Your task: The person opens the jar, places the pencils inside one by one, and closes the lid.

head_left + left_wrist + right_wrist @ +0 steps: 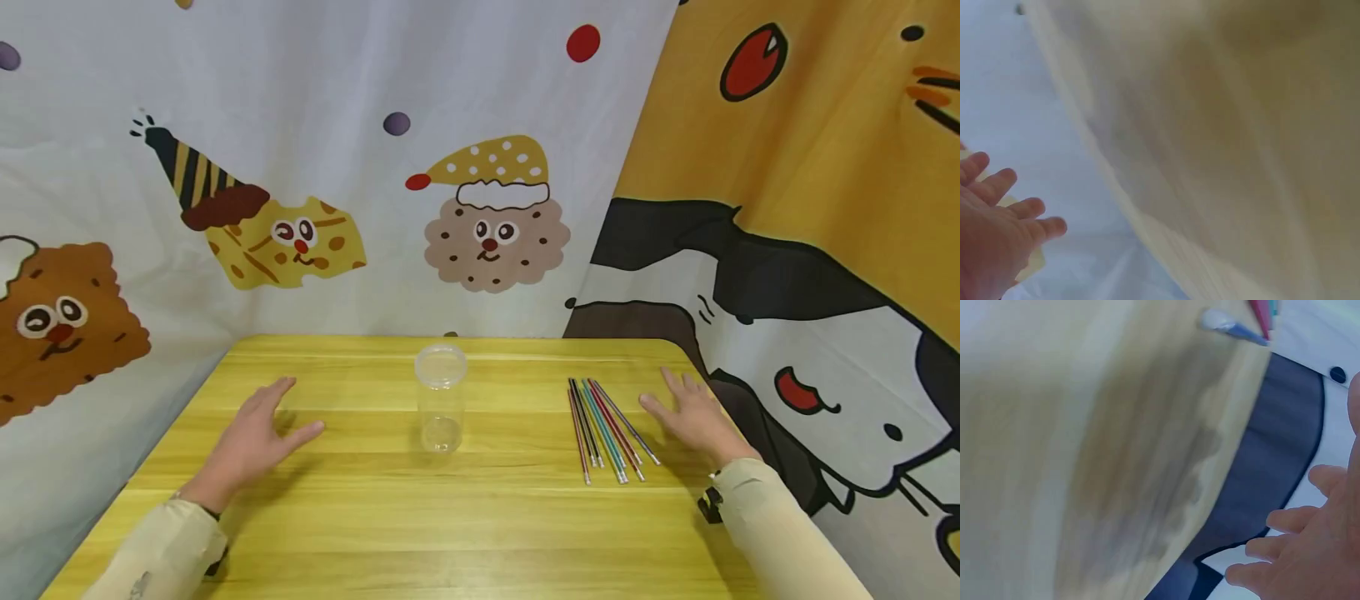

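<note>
A clear plastic cup (441, 408) stands upright near the middle of the wooden table. To its right lies a loose bunch of pencils (611, 429) in red, black, teal and purple, their eraser ends toward me. My left hand (251, 433) hovers over the left side of the table, fingers extended, thumb toward the cup, touching nothing. At the right edge, my right hand (696, 418) is held just beyond the pencils with fingers spread and holds nothing. In the right wrist view, the end of one pencil (1232, 326) shows blurred at the top.
The yellow wood-grain table (420, 533) has rounded back corners. A white curtain (315, 67) with cartoon biscuits and cheese hangs right behind it, and an orange and black cartoon print (810, 275) covers the right side.
</note>
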### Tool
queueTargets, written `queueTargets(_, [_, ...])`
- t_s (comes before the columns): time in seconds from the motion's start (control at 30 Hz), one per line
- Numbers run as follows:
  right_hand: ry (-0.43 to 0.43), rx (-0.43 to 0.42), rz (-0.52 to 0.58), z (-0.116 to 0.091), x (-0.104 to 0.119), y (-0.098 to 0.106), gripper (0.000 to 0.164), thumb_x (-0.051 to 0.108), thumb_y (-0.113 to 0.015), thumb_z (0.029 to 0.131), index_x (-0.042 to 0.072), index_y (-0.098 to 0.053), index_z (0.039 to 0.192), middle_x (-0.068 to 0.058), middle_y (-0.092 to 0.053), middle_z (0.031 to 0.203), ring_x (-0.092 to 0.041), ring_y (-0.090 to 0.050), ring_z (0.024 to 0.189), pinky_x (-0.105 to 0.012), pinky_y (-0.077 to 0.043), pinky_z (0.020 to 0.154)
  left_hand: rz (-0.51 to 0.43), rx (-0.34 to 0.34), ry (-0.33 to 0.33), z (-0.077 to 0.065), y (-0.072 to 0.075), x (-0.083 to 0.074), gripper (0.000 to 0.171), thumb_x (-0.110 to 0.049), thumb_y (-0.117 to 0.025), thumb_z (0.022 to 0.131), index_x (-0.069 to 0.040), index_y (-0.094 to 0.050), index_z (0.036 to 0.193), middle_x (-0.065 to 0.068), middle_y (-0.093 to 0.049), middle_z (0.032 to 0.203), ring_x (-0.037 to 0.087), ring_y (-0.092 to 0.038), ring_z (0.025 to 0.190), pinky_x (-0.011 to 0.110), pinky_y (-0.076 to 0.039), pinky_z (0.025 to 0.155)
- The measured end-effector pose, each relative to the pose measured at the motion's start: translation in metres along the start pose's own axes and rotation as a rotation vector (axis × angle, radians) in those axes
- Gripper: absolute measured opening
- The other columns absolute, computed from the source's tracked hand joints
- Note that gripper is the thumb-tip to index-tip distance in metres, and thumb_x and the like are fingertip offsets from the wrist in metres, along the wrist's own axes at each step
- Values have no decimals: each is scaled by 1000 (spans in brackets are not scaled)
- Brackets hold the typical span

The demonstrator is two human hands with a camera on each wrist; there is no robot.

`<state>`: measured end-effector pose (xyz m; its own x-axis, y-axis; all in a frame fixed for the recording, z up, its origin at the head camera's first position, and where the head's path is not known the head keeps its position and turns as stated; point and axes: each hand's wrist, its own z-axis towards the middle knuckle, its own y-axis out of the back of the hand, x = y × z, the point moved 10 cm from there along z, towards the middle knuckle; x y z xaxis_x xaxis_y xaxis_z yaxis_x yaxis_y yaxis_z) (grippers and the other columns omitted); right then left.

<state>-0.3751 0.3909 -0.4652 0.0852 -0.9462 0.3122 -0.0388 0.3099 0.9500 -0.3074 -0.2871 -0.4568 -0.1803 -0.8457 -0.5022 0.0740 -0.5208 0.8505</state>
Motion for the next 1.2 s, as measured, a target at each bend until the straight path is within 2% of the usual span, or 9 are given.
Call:
queueTargets(0.2, [31,-26,158,1,14,14,97,64,-48,109,4,-5,172,-41,-12,171,-66,-12,156,-81,-17,121,-197,1,5,3,-10,-31,101,-56,-72,100,-3,-23,169,34,-29,170,59,-31,152,78,-37,113])
queueTargets(0.3, [43,-43,192,0,24,22,98,63,-52,108,5,-5,172,-36,-15,173,-63,-17,156,-80,-21,122,-263,-5,3,4,-17,-46,98,-54,-73,100,-8,-23,170,33,-28,171,59,-32,153,77,-39,112])
queueTargets(0.47, [38,-92,198,-6,38,33,93,60,-54,108,4,-15,171,-37,-30,168,-62,-34,150,-78,-36,115,-339,-7,-8,3,-30,-64,96,-53,-75,99,-12,-25,170,30,-29,172,55,-33,154,76,-39,115])
queueTargets(0.6, [55,-128,281,-12,51,40,85,57,-53,109,2,-28,168,-34,-41,164,-58,-46,144,-72,-45,112,-383,-3,-14,2,-37,-75,97,-53,-77,97,-13,-27,170,26,-31,172,53,-35,154,74,-40,116])
queueTargets(0.73, [51,-143,367,-17,59,45,81,58,-53,109,3,-34,166,-30,-46,163,-54,-51,142,-69,-49,110,-417,-16,-31,4,-38,-84,97,-51,-79,96,-11,-29,168,22,-33,172,51,-36,154,73,-40,118])
queueTargets(0.87, [56,-155,402,-21,66,46,79,58,-53,109,4,-39,165,-27,-49,161,-51,-53,141,-68,-49,111,-439,-18,-35,4,-39,-89,96,-49,-81,95,-10,-30,167,20,-34,172,50,-36,154,72,-40,118])
queueTargets(1.2, [67,-182,458,-28,78,49,77,57,-53,109,6,-39,165,-26,-51,160,-50,-53,141,-68,-47,111,-459,-22,-21,4,-40,-89,93,-48,-81,95,-12,-32,166,21,-35,171,50,-36,154,71,-39,119])
